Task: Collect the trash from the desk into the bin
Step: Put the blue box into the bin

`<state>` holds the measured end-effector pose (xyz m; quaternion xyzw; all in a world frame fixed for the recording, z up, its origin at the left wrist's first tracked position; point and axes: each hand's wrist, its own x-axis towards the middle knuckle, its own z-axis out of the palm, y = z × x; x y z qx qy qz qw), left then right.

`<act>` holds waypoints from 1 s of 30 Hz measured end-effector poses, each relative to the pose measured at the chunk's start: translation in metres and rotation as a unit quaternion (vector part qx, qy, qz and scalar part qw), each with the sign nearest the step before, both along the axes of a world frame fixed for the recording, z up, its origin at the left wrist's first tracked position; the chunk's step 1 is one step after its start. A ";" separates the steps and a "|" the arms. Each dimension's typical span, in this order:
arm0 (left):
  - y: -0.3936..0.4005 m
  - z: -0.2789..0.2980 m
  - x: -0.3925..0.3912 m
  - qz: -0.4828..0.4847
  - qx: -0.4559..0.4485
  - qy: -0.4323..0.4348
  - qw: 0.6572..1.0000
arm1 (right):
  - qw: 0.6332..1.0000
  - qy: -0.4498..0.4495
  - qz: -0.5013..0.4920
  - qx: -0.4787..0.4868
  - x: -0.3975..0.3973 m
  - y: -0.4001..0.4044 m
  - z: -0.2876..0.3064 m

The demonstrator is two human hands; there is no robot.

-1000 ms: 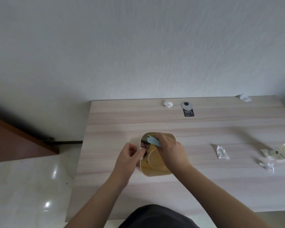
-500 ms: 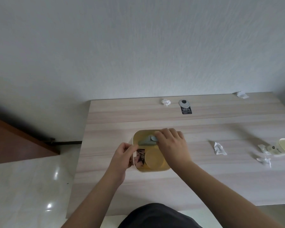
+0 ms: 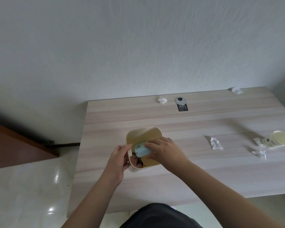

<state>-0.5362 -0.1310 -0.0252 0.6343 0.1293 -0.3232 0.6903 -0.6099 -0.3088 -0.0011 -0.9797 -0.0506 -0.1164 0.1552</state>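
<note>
Two hands meet over a small cream bin (image 3: 155,131) standing on the light wood desk (image 3: 196,170). The left hand (image 3: 118,159) curls around the bin's left rim, fingers closed on its wall. The right hand (image 3: 164,149) pinches a pale blue packet (image 3: 141,149) with thumb and fingertips, holding it over the bin's mouth. To the right lie a tipped paper cup (image 3: 280,139) and crumpled white wrappers (image 3: 215,143); a tissue ball (image 3: 162,100) sits near the far edge.
</note>
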 end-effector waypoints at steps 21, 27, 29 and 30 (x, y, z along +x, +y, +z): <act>0.002 0.008 0.011 -0.097 -0.016 -0.013 0.995 | 0.988 -0.059 -0.084 -0.112 0.002 -0.010 -0.001; 0.005 0.014 0.018 -0.116 -0.041 -0.005 0.992 | 0.990 -0.027 -0.067 -0.123 0.010 -0.003 0.003; 0.005 0.013 0.022 -0.120 -0.035 0.000 0.992 | 0.989 0.010 -0.062 -0.131 0.012 0.002 0.006; 0.004 0.013 0.022 -0.125 -0.029 0.003 0.992 | 0.988 0.016 -0.066 -0.136 0.013 0.002 0.008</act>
